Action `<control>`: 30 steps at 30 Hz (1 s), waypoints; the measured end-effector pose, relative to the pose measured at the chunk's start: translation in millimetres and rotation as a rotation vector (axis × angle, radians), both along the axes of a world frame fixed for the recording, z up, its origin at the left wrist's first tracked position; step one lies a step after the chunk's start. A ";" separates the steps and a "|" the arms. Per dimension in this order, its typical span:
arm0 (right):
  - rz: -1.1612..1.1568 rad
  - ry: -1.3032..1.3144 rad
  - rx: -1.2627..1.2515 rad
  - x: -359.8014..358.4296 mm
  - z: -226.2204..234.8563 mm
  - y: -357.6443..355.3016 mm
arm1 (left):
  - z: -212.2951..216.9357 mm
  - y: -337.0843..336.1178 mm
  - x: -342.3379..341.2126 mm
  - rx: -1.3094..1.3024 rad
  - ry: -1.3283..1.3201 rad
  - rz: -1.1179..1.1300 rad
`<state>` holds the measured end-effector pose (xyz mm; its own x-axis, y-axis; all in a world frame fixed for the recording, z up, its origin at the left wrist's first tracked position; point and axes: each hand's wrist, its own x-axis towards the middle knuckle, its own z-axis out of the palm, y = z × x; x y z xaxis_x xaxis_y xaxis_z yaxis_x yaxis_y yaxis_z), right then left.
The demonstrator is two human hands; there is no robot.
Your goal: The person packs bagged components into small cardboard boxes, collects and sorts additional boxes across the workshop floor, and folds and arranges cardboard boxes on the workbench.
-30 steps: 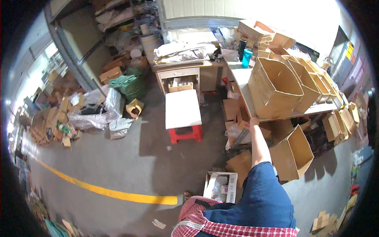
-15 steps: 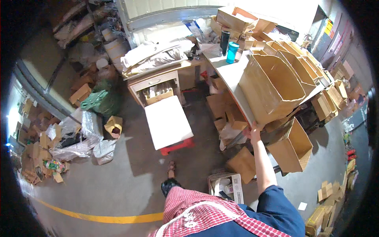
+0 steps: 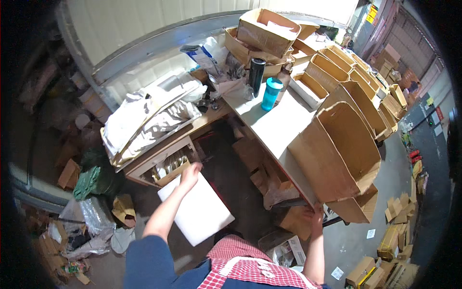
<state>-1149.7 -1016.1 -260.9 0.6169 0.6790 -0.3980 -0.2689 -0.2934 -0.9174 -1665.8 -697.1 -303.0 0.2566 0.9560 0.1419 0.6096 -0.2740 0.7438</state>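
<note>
Closest to my lens, from where I sit, is the wearer's red-and-white checked apron (image 3: 240,260), soft woven cloth with a pale trim, flanked by dark blue sleeves (image 3: 151,262); just beyond it, on the grey floor, stands an open carton (image 3: 295,250) of crumpled clear plastic.

Ahead lies the white seat (image 3: 199,214), a smooth, flat rectangle with softened corners, set between the wearer and the desk; the left hand (image 3: 189,177) is at its far edge, fingers bent and narrow, though I cannot tell whether they grip or only rest; the right hand (image 3: 315,216) is at the near corner of the worktable (image 3: 269,127), and I cannot tell from here how tightly its fingers close.

Above that hand a tall cardboard box (image 3: 315,156) stands open on the table's pale, glossy top, its brown walls creased and its rim wavy; more open boxes line up behind it.

Left of the table, the wooden desk has a drawer (image 3: 171,168) pulled out with cardboard inside; rumpled white sheets (image 3: 154,108) are heaped above; farther back stand a translucent blue bottle (image 3: 272,94), a black cylindrical flask (image 3: 256,74) and stacked cartons (image 3: 267,31); last comes the ribbed, cream wall (image 3: 144,24).
</note>
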 end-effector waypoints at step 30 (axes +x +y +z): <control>-0.416 0.094 0.176 -41.0 24.1 40.7 | 162.3 278.1 -48.7 0.390 0.726 0.394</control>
